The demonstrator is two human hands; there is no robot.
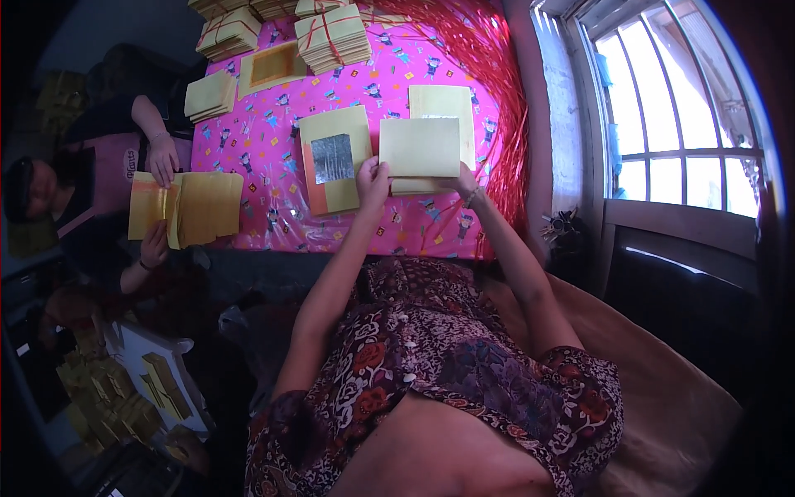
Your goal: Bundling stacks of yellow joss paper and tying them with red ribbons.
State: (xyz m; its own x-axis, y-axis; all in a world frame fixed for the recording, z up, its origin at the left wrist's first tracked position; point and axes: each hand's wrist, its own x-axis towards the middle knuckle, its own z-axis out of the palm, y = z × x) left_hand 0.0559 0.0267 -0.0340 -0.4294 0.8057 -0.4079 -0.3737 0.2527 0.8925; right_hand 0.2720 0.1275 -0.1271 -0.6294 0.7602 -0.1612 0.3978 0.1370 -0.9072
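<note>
L hand (373, 178): gripping lower-left corner of pale yellow sheet (419, 147), thumb on top.
R hand (466, 184): mostly hidden behind sheet, pinching its lower-right edge.
Sheet: being held up btwn both hands, over paper stack (443, 103).
Foil-square sheet (335, 159): lying just left of L hand on pink cloth (248, 149).
Co-worker: holding folded yellow papers (186, 209), far left.

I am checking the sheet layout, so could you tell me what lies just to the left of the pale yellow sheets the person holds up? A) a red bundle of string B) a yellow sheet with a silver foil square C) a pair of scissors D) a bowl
B: beside the pale yellow sheets held in the left hand and right hand, a yellow sheet with a silver foil square lies on the pink cloth.
</note>
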